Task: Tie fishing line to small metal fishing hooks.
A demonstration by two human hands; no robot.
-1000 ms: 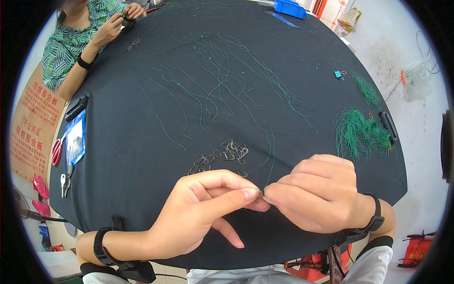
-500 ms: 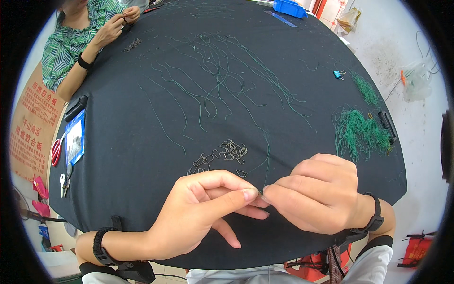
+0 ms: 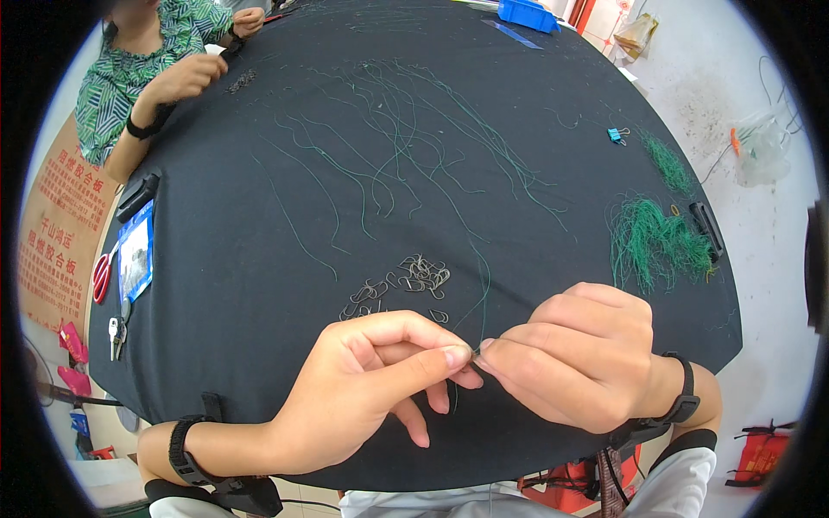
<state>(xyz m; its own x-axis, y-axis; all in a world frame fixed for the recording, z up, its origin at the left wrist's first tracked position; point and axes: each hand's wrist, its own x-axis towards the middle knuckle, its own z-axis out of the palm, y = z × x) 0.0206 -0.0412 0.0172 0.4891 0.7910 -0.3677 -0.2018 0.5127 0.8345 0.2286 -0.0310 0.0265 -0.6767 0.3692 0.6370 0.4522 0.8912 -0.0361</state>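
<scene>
My left hand is pinched, thumb against index finger, with its other fingers loosely curled. Its tip meets that of my right hand, whose thumb and index finger are pinched too. A thin green line runs into this pinch from the table and makes a loop there; a short end shows below my left fingers. Something small and dark sits between the fingertips, mostly hidden. Just beyond my left hand lies a loose pile of metal fish hooks, and one hook rests apart, near my knuckles.
Cut green strands spread over the black tablecloth. At right lie a tangled green line bundle and a blue binder clip. Red-handled scissors, a blue packet and keys are at left. A co-worker's hand is at far left.
My hands stay pinched together almost in place; my left lower fingers have curled in slightly. The line's loop has shifted, and an end now shows below. The co-worker's hands have moved apart.
</scene>
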